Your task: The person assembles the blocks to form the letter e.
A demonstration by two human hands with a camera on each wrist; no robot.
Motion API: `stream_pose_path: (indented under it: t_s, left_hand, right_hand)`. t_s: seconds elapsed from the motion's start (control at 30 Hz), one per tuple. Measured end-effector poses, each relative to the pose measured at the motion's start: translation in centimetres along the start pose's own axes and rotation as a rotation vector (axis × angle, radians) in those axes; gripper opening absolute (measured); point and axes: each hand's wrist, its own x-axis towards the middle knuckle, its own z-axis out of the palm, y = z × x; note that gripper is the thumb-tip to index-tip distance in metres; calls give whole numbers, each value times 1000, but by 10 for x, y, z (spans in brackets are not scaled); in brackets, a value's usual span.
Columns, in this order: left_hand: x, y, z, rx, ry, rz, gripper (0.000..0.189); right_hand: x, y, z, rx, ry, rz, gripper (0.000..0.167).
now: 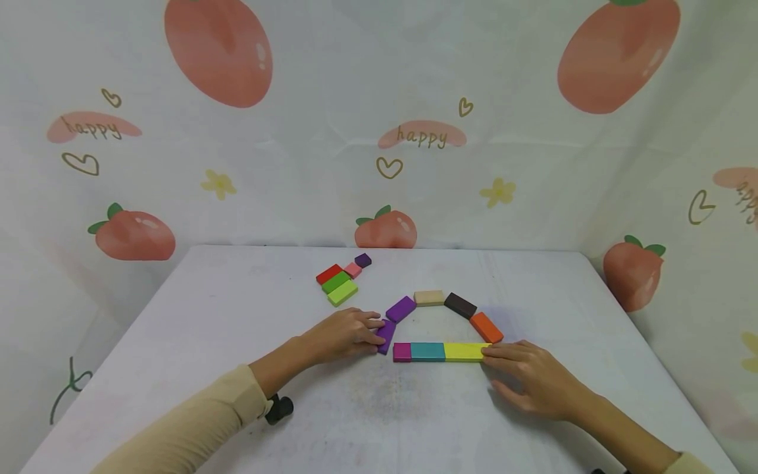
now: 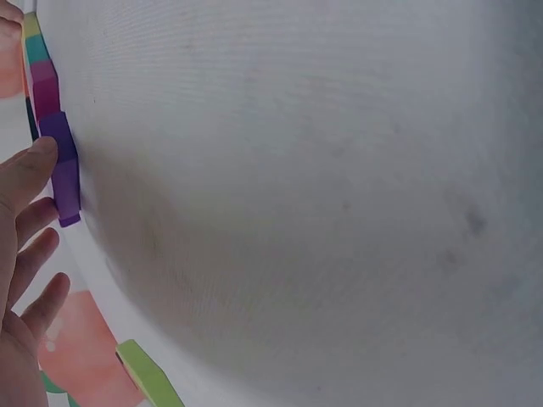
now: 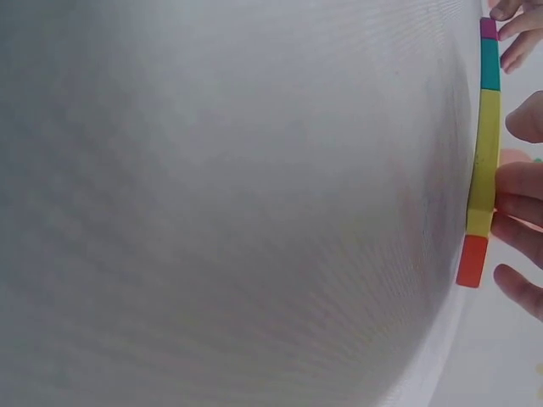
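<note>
In the head view my left hand (image 1: 346, 334) is at the lower purple block (image 1: 387, 336), thumb and fingertips holding it at its left side. The left wrist view has the thumb (image 2: 38, 157) against that block (image 2: 64, 170), with the other fingers spread apart. My right hand (image 1: 535, 378) rests its fingertips on the right end of a yellow block (image 1: 464, 352), its thumb away from the block. A teal block (image 1: 428, 352) and a magenta block (image 1: 402, 352) continue the row leftward. Above it, another purple block (image 1: 401, 309), a beige one (image 1: 429, 298), a black one (image 1: 460, 305) and an orange one (image 1: 487, 327) form an arch.
Farther back on the white table (image 1: 237, 289), a red block (image 1: 329, 274), a green block (image 1: 336, 282) and a lime block (image 1: 343, 293) lie side by side. A small pink block (image 1: 353, 270) and a dark purple block (image 1: 363, 260) adjoin them. A printed curtain (image 1: 320, 131) hangs behind.
</note>
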Motion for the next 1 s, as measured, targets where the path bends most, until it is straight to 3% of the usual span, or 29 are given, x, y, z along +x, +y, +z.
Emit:
stream_pose_path:
  t_s: [0.47, 1.0]
  left_hand:
    - [2, 3, -2, 4, 21, -4, 28]
    - [0, 3, 0, -64, 48, -13, 28]
  right_hand:
    - [0, 1, 0, -5, -28, 2, 39]
    - [1, 1, 0, -6, -26, 1, 38]
